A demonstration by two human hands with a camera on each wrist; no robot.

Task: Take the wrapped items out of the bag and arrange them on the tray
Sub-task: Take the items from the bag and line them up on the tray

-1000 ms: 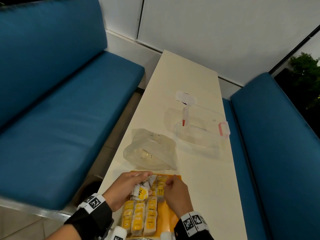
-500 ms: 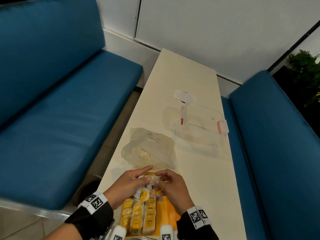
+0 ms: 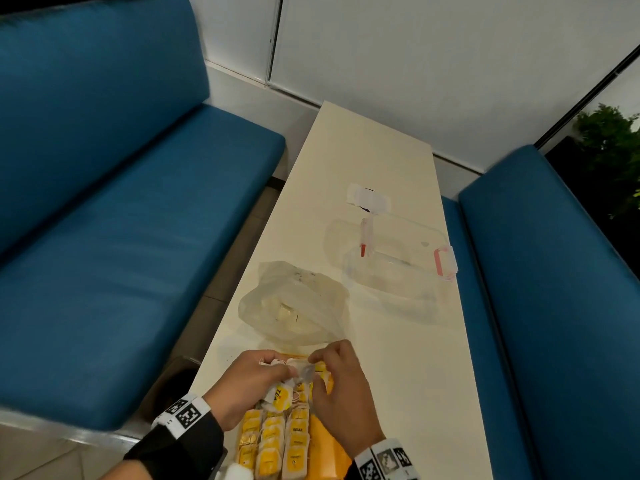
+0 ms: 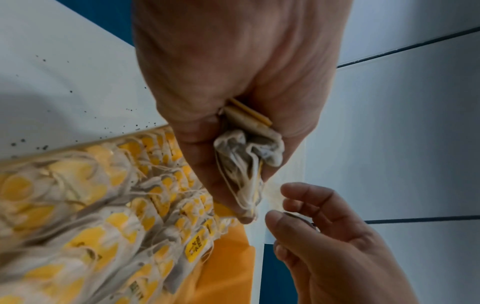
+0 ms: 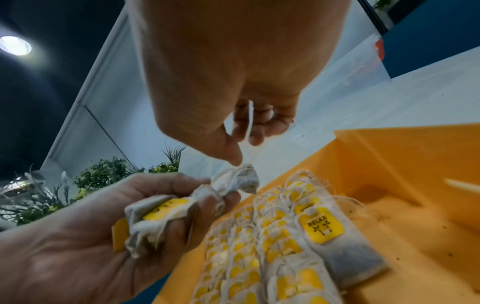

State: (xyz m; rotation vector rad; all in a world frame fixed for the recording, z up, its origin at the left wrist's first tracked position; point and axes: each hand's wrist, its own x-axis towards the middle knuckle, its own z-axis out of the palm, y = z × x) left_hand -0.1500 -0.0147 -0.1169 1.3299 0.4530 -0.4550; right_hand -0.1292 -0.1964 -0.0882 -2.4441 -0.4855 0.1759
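An orange tray (image 3: 325, 445) lies at the table's near edge with rows of yellow-tagged tea bags (image 3: 273, 441) in its left part. My left hand (image 3: 277, 367) hovers over the tray's far end and grips a crumpled bundle of tea bags (image 4: 246, 156). My right hand (image 3: 317, 358) meets it from the right. Its thumb touches the bundle's tip (image 5: 241, 174), and a thin white strip of a tea bag (image 5: 249, 121) runs between its curled fingers. The clear plastic bag (image 3: 294, 306) lies slumped just beyond the tray.
A clear container with red latches (image 3: 398, 268) stands on the cream table (image 3: 363, 161) beyond the bag, a white paper scrap (image 3: 367, 199) behind it. Blue bench seats (image 3: 138, 254) flank the narrow table on both sides. The tray's right part (image 5: 389, 164) is bare.
Both hands lifted from the tea bag rows to the tray's far end. My right hand closed in on the bundle that my left hand holds.
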